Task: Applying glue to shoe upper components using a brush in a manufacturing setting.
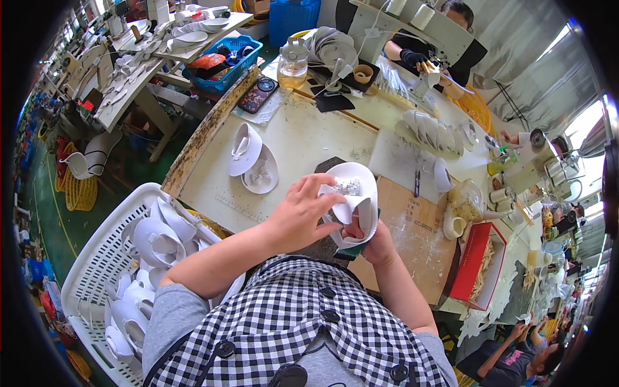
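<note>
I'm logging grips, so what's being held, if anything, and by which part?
A white shoe upper: the right hand holds it by its near end. The left hand touches its flap; whether it pinches is unclear.

White shoe upper (368, 193) between both hands' fingers (322, 202)

White shoe upper (363, 206), no sole visible. Held up off the table (293, 151) between left hand (302, 208) and right hand (379, 244), tilted, rounded end pointing away from the person. Silvery speckled patch (348, 186) towards that far end. White flap (343, 213) stands up mid-opening, left fingertips right at it. Right-hand fingers partly inside the opening. Dark green piece (349, 253) at near edge, unclear if attached.
</note>
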Available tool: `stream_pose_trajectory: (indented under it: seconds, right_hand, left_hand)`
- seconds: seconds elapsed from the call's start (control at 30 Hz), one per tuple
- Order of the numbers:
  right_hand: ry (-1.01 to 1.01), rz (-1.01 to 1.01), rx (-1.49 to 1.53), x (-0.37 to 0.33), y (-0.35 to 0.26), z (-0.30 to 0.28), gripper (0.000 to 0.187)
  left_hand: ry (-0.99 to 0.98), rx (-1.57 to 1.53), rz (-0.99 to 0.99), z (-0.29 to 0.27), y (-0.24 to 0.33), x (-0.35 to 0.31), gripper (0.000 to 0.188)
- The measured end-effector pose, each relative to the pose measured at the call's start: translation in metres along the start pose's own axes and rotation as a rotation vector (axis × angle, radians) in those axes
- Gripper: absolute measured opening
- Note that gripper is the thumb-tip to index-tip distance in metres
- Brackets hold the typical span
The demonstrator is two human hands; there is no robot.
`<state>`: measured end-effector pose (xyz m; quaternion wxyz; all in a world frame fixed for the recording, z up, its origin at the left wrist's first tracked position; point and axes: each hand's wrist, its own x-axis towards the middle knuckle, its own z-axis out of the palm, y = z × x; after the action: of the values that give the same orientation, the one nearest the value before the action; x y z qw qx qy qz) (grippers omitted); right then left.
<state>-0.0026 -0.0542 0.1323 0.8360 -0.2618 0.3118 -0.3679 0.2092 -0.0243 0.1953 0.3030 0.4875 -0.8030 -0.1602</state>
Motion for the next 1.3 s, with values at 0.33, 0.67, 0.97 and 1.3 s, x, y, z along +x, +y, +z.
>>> stream_pose_trajectory:
  seconds: [0.33, 0.67, 0.97, 1.3]
  right_hand:
    - [0.000, 0.013, -0.016, -0.034, 0.010, -0.011, 0.019]
    - [-0.133, -0.023, -0.028, -0.058, 0.016, -0.022, 0.033]
    - [0.193, -0.091, -0.313, -0.080, 0.014, -0.020, 0.036]
    - [0.574, -0.754, -0.953, -0.057, 0.007, 0.009, 0.051]
  left_hand:
    - [-0.230, -0.160, 0.152, -0.001, -0.004, 0.006, 0.025]
    - [0.181, -0.352, 0.148, 0.046, -0.013, 0.004, 0.010]
    - [0.098, -1.543, -0.540, 0.064, 0.008, 0.003, 0.030]
    - [0.144, -1.341, -0.484, 0.106, 0.026, -0.001, 0.021]
